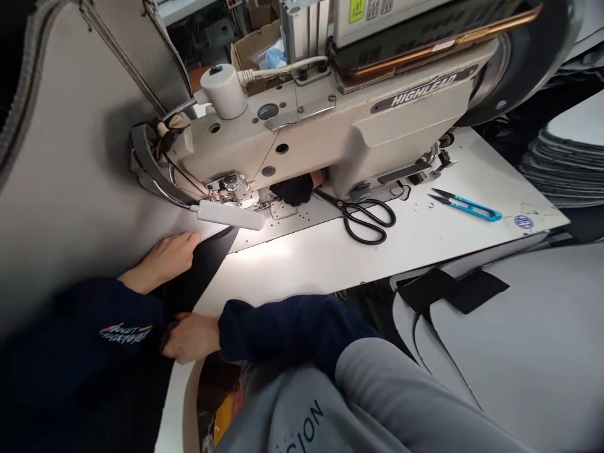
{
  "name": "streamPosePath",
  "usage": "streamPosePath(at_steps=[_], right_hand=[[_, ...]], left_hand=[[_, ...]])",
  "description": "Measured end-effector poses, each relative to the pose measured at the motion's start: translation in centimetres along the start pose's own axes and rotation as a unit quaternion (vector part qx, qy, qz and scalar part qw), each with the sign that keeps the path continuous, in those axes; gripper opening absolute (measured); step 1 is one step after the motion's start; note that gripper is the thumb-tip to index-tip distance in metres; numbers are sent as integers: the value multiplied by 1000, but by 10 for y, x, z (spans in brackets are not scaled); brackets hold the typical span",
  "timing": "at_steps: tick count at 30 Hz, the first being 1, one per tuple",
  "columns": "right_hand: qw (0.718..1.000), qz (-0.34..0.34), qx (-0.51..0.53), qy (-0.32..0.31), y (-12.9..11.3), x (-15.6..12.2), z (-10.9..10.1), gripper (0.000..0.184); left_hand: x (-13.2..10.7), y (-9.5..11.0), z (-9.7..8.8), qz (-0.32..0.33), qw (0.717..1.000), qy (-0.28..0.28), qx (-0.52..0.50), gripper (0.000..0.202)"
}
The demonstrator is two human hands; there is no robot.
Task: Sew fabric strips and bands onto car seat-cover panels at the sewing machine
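A large grey fabric panel (108,207) with a dark underside runs up the left side to the needle area of the sewing machine (321,138). My left hand (172,258) is closed on the panel's edge, just left of the machine's white lamp (231,216). Lower down, my right hand (193,338) is closed in a fist on black fabric (202,258) near the table's curved edge. Its fingertips are hidden. The presser foot (264,206) shows partly behind the lamp.
Black-handled scissors (368,217) lie by the machine bed, close to a bundled black cloth (293,189). Blue thread snips (467,204) rest farther right on the white table (292,267). Grey cut panels (533,327) lie at lower right, and a stack of pieces (566,157) stands behind.
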State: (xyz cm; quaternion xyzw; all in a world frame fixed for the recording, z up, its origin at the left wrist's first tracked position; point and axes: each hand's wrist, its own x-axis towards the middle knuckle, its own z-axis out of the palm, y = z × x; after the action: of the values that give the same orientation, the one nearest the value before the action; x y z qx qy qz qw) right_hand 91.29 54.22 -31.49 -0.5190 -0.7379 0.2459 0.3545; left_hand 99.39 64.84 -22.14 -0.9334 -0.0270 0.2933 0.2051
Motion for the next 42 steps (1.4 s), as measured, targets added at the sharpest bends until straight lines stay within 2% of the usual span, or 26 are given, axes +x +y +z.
streamPosePath(at_steps=[3, 6, 9, 11, 12, 15, 18, 21, 25, 27, 29, 32, 35, 38, 42], right_hand=[[997, -10, -11, -82, -17, -37, 0, 19], [996, -16, -3, -92, -30, -83, -4, 24], [992, -85, -21, -90, -32, -113, -14, 22], [990, -103, -70, -60, -26, -123, -24, 26], [989, -88, -110, -35, -22, -125, -29, 30], [964, 29, -257, 63, -7, -128, -43, 29], [916, 131, -358, 127, 5, -126, -47, 31], [896, 170, -388, 132, 10, -118, -49, 42], [908, 167, -376, 76, 16, -94, -63, 27], [922, 134, -363, 25, 19, -84, -70, 26], [922, 108, -372, -7, 20, -78, -75, 26], [905, 113, -410, -1, 15, -78, -79, 28], [915, 108, -389, 9, 8, -86, -82, 30], [922, 107, -372, 7, 8, -96, -81, 33], [913, 92, -398, -2, 18, -111, -73, 38]], left_hand=[[-5, 9, 7, -7, 994, -14, -111, 21], [-12, 37, 21, -29, 972, 4, -235, 22], [-18, 64, 30, -71, 939, 42, -333, 21], [-21, 73, 31, -77, 917, 66, -385, 16], [-22, 75, 31, -72, 908, 77, -406, 14], [-22, 76, 31, -41, 894, 107, -433, 9], [-16, 75, 30, -25, 900, 133, -415, 14], [-4, 76, 23, -16, 921, 148, -359, 37], [12, 74, 6, -71, 946, 112, -296, 67], [15, 69, 1, -75, 945, 103, -300, 70], [14, 62, 0, -61, 948, 109, -294, 72], [10, 51, 2, -53, 963, 116, -239, 74], [9, 46, 5, -47, 974, 126, -183, 77], [10, 48, 7, -52, 979, 132, -148, 77], [7, 58, 4, -27, 988, 107, -109, 69]])
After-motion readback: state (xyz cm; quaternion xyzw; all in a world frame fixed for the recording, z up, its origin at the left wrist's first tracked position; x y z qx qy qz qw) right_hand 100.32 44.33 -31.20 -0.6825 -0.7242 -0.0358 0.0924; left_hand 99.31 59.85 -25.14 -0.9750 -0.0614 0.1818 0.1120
